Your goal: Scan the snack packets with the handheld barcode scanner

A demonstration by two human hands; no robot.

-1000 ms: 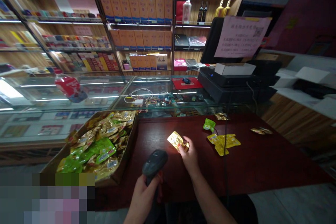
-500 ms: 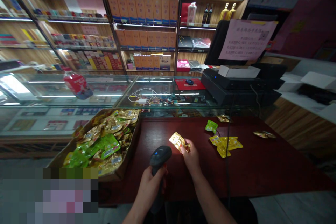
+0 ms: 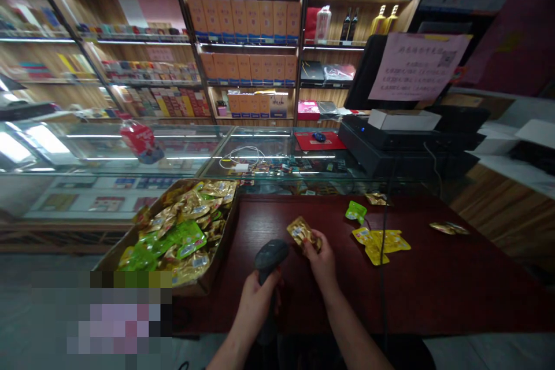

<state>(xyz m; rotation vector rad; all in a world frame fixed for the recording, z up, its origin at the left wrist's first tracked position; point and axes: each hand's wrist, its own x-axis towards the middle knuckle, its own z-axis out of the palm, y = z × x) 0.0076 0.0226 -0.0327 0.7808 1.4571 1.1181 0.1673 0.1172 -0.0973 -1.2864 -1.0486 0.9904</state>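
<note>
My left hand (image 3: 259, 295) is wrapped round the handle of a black barcode scanner (image 3: 271, 253), its head tilted toward the right. In my right hand (image 3: 321, 259) is a gold snack packet (image 3: 300, 232), pinched at its near end and held just off the scanner's head. Both hands are over the dark red table (image 3: 286, 208). To the left stands a cardboard box (image 3: 217, 254) filled with gold and green packets (image 3: 191, 237). Right of my right hand lie yellow packets (image 3: 381, 243), a green packet (image 3: 356, 211) and gold packets (image 3: 448, 228).
A thin black cable (image 3: 384, 289) hangs down in front of the table's right part. Behind the table is a glass display counter (image 3: 225, 147) with a white cable (image 3: 243, 166), a red bottle (image 3: 141, 140) and a monitor (image 3: 368, 72). Shelves of boxes line the wall.
The bright scanner light on the gold packet has gone out, and so has the blue light on the scanner. Both hands keep their grip. The view has shifted slightly left.
</note>
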